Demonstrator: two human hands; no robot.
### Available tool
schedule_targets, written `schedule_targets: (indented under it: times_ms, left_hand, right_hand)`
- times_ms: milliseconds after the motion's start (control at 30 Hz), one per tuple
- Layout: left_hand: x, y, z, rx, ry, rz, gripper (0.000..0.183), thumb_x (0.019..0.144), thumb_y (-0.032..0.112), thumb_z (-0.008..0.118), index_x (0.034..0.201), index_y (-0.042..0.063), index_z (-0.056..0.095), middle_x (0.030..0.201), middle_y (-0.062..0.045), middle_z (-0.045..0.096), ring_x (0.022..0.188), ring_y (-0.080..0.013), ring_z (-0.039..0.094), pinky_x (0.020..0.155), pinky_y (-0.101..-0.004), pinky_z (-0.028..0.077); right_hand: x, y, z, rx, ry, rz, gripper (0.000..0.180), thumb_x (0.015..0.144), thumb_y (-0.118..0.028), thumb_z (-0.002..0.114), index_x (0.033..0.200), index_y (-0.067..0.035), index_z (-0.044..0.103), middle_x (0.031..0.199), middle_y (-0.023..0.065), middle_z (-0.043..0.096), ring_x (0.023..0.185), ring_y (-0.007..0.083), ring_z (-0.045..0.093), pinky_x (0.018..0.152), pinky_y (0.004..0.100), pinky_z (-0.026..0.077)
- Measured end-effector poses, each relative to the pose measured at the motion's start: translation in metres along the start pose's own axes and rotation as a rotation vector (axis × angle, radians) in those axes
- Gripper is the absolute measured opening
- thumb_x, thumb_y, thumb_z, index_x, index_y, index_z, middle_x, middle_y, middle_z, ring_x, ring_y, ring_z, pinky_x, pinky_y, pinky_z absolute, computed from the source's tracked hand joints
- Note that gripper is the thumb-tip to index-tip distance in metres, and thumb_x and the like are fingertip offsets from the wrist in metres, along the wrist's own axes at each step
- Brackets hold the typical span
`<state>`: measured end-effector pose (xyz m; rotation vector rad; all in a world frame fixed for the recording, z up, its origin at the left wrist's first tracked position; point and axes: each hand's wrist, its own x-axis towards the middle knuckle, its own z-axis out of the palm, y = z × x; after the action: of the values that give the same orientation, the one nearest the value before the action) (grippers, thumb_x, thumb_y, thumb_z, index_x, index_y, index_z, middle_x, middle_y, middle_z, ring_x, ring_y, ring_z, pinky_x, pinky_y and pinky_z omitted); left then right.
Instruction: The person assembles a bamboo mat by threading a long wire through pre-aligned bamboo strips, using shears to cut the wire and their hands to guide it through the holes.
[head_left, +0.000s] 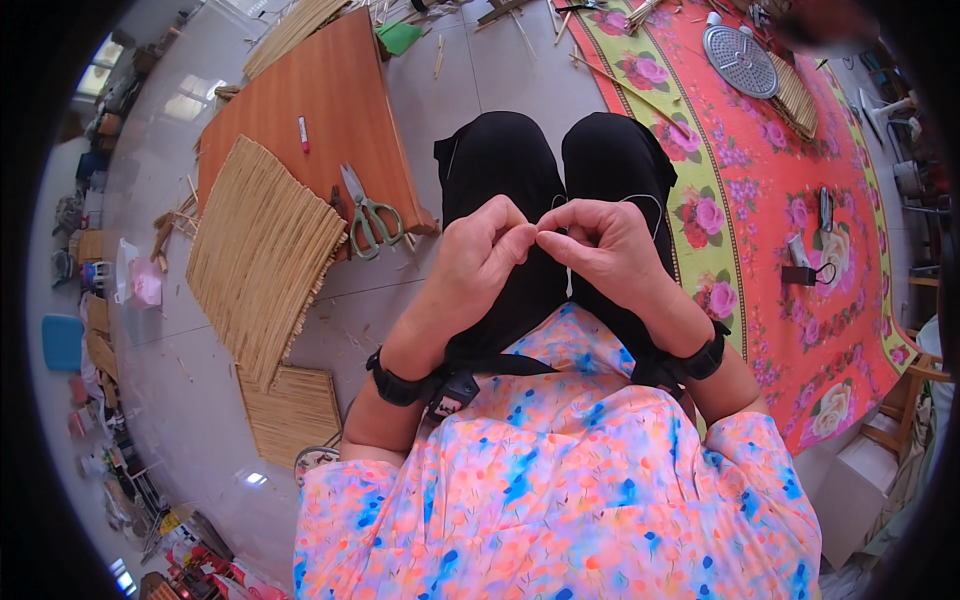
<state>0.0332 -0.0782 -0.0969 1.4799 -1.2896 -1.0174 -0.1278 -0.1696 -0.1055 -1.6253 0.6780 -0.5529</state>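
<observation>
Above my lap, my left hand (480, 259) and my right hand (604, 244) meet with thumb and index fingertips pinched together. A thin pale thread (651, 198) loops out behind my right hand, and a strand hangs below the fingers between my thighs. The fingers hide what lies right at the pinch, so a needle there cannot be made out. To the left, a fan-shaped panel of bound straw stalks (259, 259) leans over the corner of a brown wooden table (300, 97). Green-handled scissors (367, 214) lie at the table's edge.
A pink marker (303, 135) rests on the wooden table. Another stalk panel (292, 412) lies on the tiled floor. At right, a red floral cloth (780, 300) carries a perforated metal disc (741, 61), a woven stalk piece (795, 97) and a small dark box (799, 275).
</observation>
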Motion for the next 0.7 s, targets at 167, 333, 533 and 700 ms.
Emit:
schedule_targets:
  times_ms: [167, 333, 533, 700]
  left_hand:
    - [-0.004, 0.008, -0.003, 0.073, 0.004, 0.008, 0.012, 0.089, 0.010, 0.056, 0.084, 0.000, 0.052, 0.071, -0.002, 0.053, 0.067, -0.0078, 0.050, 0.061, -0.0215, 0.041]
    - [-0.005, 0.009, 0.000, 0.047, 0.045, 0.068, 0.009, 0.088, 0.008, 0.057, 0.086, 0.000, 0.053, 0.073, -0.002, 0.054, 0.068, -0.0078, 0.051, 0.061, -0.0216, 0.042]
    - [-0.007, -0.006, -0.005, -0.237, 0.241, 0.124, 0.005, 0.091, 0.006, 0.054, 0.092, 0.002, 0.054, 0.082, -0.003, 0.058, 0.078, -0.0084, 0.055, 0.073, -0.0200, 0.043]
    - [-0.003, -0.013, 0.001, -0.427, 0.286, 0.130, 0.016, 0.088, 0.006, 0.058, 0.104, 0.001, 0.056, 0.091, -0.003, 0.060, 0.084, -0.0076, 0.056, 0.077, -0.0195, 0.044]
  right_hand:
    - [-0.001, -0.003, 0.001, -0.050, -0.002, -0.015, 0.010, 0.078, -0.010, 0.068, 0.082, -0.001, 0.067, 0.048, -0.0063, 0.039, 0.047, 0.0011, 0.034, 0.043, 0.0202, 0.030]
    - [-0.002, -0.006, 0.001, -0.058, 0.007, -0.011, 0.009, 0.077, -0.009, 0.067, 0.080, 0.000, 0.066, 0.048, -0.0059, 0.040, 0.047, 0.0011, 0.035, 0.044, 0.0203, 0.030]
    - [-0.002, 0.000, -0.003, 0.132, 0.037, 0.052, 0.010, 0.081, -0.010, 0.064, 0.081, 0.000, 0.065, 0.054, -0.0079, 0.046, 0.049, -0.0006, 0.037, 0.045, 0.0178, 0.029]
    - [-0.001, -0.001, -0.004, 0.525, -0.015, 0.144, 0.011, 0.086, -0.013, 0.063, 0.088, -0.002, 0.064, 0.069, -0.0077, 0.054, 0.057, -0.0020, 0.042, 0.048, 0.0148, 0.031]
